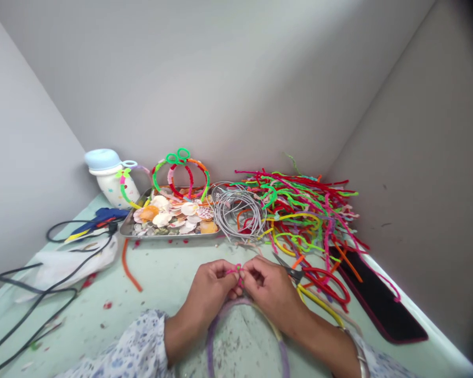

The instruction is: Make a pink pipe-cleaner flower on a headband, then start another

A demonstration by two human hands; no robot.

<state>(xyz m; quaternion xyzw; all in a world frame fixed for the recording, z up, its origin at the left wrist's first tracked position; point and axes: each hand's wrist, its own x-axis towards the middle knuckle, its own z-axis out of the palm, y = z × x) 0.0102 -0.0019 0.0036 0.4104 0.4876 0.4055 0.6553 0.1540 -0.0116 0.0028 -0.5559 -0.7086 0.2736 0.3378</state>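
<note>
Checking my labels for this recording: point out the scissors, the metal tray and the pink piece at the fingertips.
Scissors (pixel 297 274), head view: black section beside the red handles.
Metal tray (pixel 169 237), head view: front rim.
Pink piece (pixel 238 266), head view: upper part.

craft workspace, walled-in table (pixel 161 273), heaped pipe cleaners (pixel 307 205), tray (pixel 173 237) of shells (pixel 162 219), scissors (pixel 295 273)

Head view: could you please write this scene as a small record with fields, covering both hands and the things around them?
left hand: pinching a small pink piece
right hand: pinching the same piece
hoop: purple and yellow, below the hands; whether joined to the piece, cannot tell
scissors: red handles, beside the right hand
tray: metal, holding shells
wire: grey coil, at the tray's right end
fuzzy sticks: many colours, heaped at back right
bottle: white, blue lid, back left
</note>
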